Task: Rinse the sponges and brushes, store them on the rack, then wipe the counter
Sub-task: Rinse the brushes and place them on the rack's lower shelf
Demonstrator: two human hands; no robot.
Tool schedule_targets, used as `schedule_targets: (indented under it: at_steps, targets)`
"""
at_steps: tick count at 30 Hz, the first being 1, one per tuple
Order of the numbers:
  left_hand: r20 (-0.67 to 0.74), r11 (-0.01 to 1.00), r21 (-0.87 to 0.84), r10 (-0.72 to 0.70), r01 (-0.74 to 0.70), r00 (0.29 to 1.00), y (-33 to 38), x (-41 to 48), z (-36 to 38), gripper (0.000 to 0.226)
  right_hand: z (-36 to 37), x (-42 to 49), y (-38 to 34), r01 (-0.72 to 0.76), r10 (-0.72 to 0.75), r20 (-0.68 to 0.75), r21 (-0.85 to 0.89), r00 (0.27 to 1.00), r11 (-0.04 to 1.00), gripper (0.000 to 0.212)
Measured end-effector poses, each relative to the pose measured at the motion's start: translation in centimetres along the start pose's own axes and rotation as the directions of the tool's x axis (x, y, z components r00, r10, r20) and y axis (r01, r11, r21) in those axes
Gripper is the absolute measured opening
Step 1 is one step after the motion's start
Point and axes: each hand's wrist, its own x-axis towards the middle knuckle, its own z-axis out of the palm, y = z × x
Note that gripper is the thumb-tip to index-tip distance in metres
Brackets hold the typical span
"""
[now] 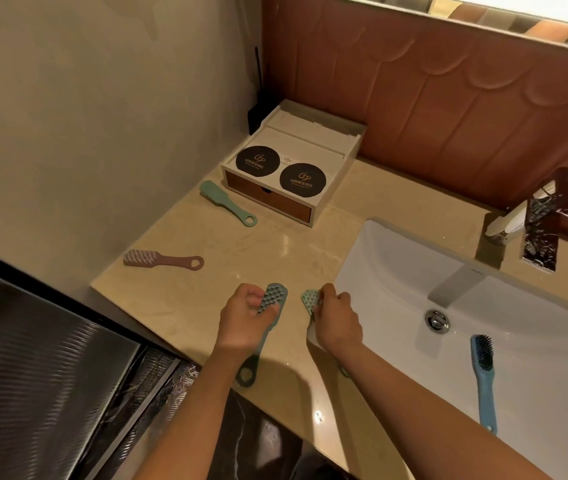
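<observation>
Both hands' fingers clenched: L hand (246,325) on teal brush (273,299), R hand (336,323) on mint brush (310,299).

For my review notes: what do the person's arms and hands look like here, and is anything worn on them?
Both forearms are bare as far as the frame shows, with no sleeves in view. The left hand and right hand wear no gloves, and no watch, bracelet or ring shows on the visible sides. No markings can be made out in this dim, warm light.
</observation>
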Motion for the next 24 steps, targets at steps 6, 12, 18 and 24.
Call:
schedule_targets:
  at_steps: [6, 12, 18, 24]
  targets:
    - [0.092, 0.987, -0.157, -0.007, 0.021, 0.996, 0.8, -1.7, 1.6, 0.021, 0.1, -0.3, 2.1, -0.030, 0.048, -0.043, 0.354, 0.998, 0.935, 0.019]
    - [0.170, 0.969, -0.244, 0.000, 0.042, 0.985, 1.9, -2.8, 3.3, 0.023, -2.0, -1.7, 3.6, -0.133, 0.263, -0.031, 0.803, 0.964, 0.581, 0.031]
    - [0.262, 0.957, -0.279, -0.001, 0.076, 0.965, 4.2, -4.7, 6.9, 0.021, -5.9, -3.7, 8.1, -0.077, 0.328, -0.012, 0.963, 0.944, 0.258, 0.022]
    - [0.371, 0.948, -0.303, 0.023, 0.098, 0.928, 7.7, -7.4, 11.7, 0.021, -9.9, -6.3, 13.4, -0.061, 0.335, 0.013, 0.989, 0.942, 0.134, 0.032]
